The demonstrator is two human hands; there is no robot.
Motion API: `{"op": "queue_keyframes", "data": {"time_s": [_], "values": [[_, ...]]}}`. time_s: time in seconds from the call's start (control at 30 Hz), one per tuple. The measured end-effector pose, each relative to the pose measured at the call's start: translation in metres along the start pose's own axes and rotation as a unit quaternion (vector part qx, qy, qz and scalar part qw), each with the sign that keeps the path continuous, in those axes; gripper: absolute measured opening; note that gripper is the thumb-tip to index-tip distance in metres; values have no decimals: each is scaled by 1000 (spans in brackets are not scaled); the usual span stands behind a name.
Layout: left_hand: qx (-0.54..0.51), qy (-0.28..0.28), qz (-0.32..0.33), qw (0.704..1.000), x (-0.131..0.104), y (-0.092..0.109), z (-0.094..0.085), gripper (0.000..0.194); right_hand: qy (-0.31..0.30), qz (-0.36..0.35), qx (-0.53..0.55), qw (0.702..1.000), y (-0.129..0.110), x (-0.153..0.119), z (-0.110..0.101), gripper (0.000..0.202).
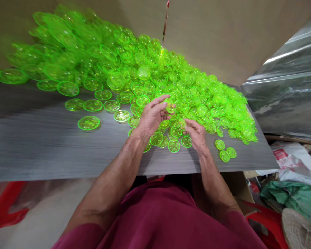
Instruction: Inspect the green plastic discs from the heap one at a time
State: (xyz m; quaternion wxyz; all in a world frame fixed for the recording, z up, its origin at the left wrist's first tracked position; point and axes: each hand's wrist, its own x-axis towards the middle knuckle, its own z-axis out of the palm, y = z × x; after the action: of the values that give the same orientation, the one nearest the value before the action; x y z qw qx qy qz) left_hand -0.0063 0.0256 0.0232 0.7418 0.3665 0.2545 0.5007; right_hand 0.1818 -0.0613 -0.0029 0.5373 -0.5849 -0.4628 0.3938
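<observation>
Both of my hands are over the near edge of a big heap of clear neon-green plastic discs (116,81). My left hand (155,116) is closed on a green disc (170,105), pinched between thumb and fingers above the heap. Lower and to the right, my right hand (195,132) pinches another green disc (182,124) at its fingertips. The two hands are apart. Below them, several discs lie flat on the grey wood-grain table, among them one disc (173,145) near the front. What is printed or moulded on the discs is too small to make out.
The heap spreads across the grey table (54,148) against a brown board (209,34) at the back. Three discs (224,156) lie apart at the right. Beyond the table's right edge are a white bag (298,160), green sheeting (290,197) and a red stool (269,221).
</observation>
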Motion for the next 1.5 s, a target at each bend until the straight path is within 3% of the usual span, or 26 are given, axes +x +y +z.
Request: {"op": "queue_keyframes", "data": {"time_s": [0.07,0.13,0.27,0.47,0.6,0.83,1.13,1.3,1.5], "values": [[-16,21,37,999,3,3,-6,44,-11,-93,-156,983,4,0,5,27],[-32,43,72,996,6,6,-12,43,-40,-175,-285,941,5,0,10,29],[-52,70,105,991,11,12,-25,48,-64,-269,-425,862,-3,-11,23,35],[-62,84,112,988,11,18,-31,50,-216,-288,-499,788,-21,-36,50,36],[-68,96,111,987,9,21,-32,48,-254,-263,-548,752,-23,-40,61,32],[-62,116,106,986,7,25,-30,47,-245,-281,-557,742,-15,-38,53,21],[-36,107,102,988,2,30,-28,48,-193,-299,-520,777,2,-39,39,27],[-21,108,99,989,-6,33,-28,47,-170,-319,-511,780,2,-41,31,29],[19,153,140,978,-24,52,-54,36,-114,-311,-542,772,0,-42,22,27]]}}
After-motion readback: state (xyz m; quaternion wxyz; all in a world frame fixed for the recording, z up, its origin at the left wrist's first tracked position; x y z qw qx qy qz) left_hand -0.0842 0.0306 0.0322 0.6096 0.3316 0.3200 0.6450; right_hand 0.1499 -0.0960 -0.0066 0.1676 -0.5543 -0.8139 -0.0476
